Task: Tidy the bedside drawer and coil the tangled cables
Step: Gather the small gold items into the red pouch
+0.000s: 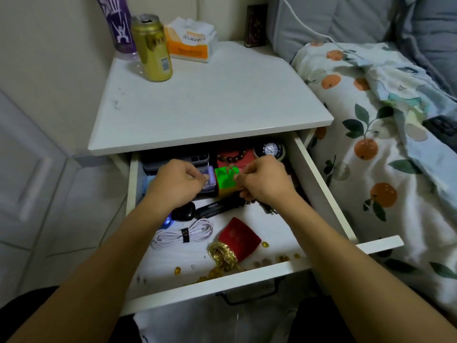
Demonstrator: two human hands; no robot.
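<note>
White cable (183,234), already coiled and cinched with a dark strap, was seen lying on the floor of the open drawer (324,186), near its front left. Above it, the left hand (178,180) was curled on a small clear purple case (207,180). To its right, the right hand (265,180) was pinched on something thin beside a green cube (223,178); what exactly could not be told. Further front, a red pouch (238,237) was spilled with gold beads. Light, limp handling was judged likely for the cable, best gripped at the strap
</note>
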